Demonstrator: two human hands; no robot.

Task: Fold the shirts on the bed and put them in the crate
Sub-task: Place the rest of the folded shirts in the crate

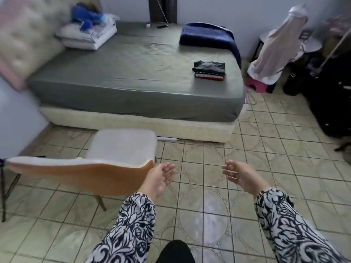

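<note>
While both arms are reaching forward over the tiled floor (pixel 199 186), the left hand (pixel 160 177) and the right hand (pixel 240 174) are hanging in the air with palms turned toward each other, fingers relaxed and apart, gripping nothing. Black-and-white patterned sleeves (pixel 133 224) are covering both forearms down to the wrists. Just beside the left hand, a chair (pixel 106 160) with a white seat and an orange-brown back is standing between the person and the bed (pixel 123 73). Beyond it, the bed is lying under a grey-green fitted sheet, its cream base resting on the tiles. A small stack of folded shirts (pixel 209 70) is sitting on the mattress near its right front corner, a black one on top and a piece with red and white showing at the bottom edge. Farther back, a folded dark blue blanket (pixel 207 36) is lying at the far right corner, and white pillows (pixel 87 36) with a blue plush toy (pixel 85 16) on them are piled at the far left. No crate is showing in this view.
</note>
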